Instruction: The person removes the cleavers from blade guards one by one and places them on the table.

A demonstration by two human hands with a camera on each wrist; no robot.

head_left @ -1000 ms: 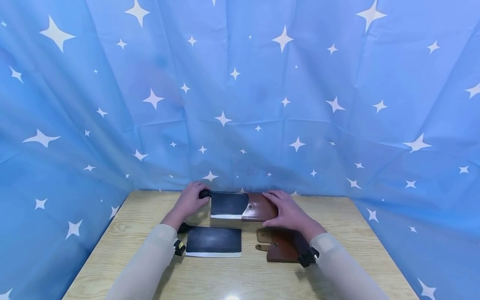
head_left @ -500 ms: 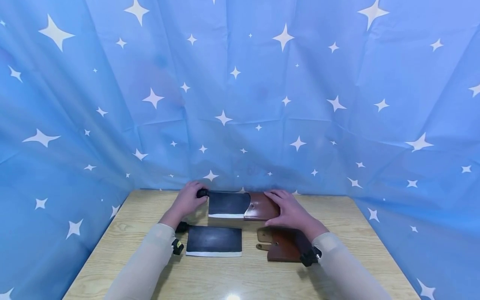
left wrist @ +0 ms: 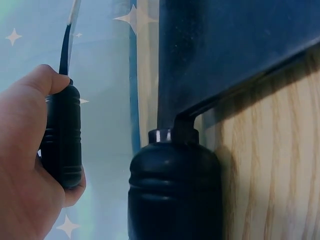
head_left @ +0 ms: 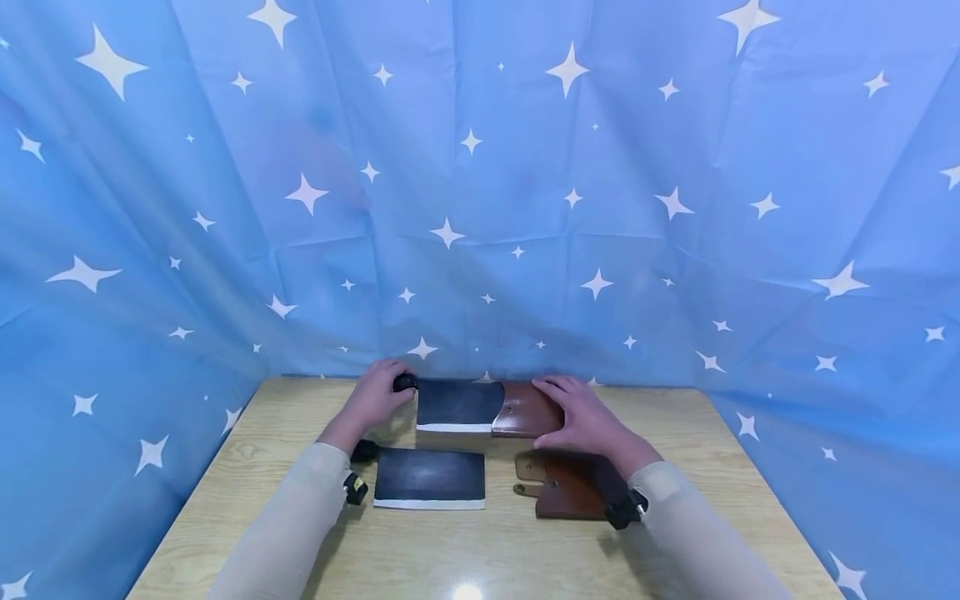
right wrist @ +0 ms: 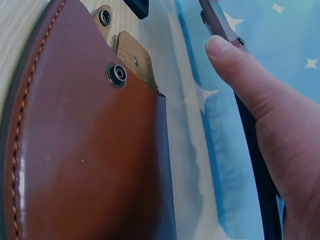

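In the head view my left hand (head_left: 377, 395) grips the black handle (head_left: 403, 382) of a cleaver (head_left: 459, 404) at the back of the table. Thumb and fingers wrap that handle in the left wrist view too. The cleaver's dark blade has a bright lower edge, and its right end is hidden inside a brown leather sheath (head_left: 521, 410). My right hand (head_left: 588, 421) holds this sheath by its right part, thumb towards the near edge. In the right wrist view the thumb (right wrist: 235, 65) lies along the held sheath's side.
Nearer on the wood-grain table (head_left: 442, 554) lies a second cleaver (head_left: 430, 477), blade bare, its handle partly behind my left forearm. A second brown sheath (head_left: 570, 490) with snap straps lies under my right wrist. A blue starred curtain (head_left: 480, 208) borders the table's back and sides.
The held cleaver has shifted slightly left and the held sheath slightly right, so a little more blade shows. Both hands keep their hold. The second cleaver and sheath stay put.
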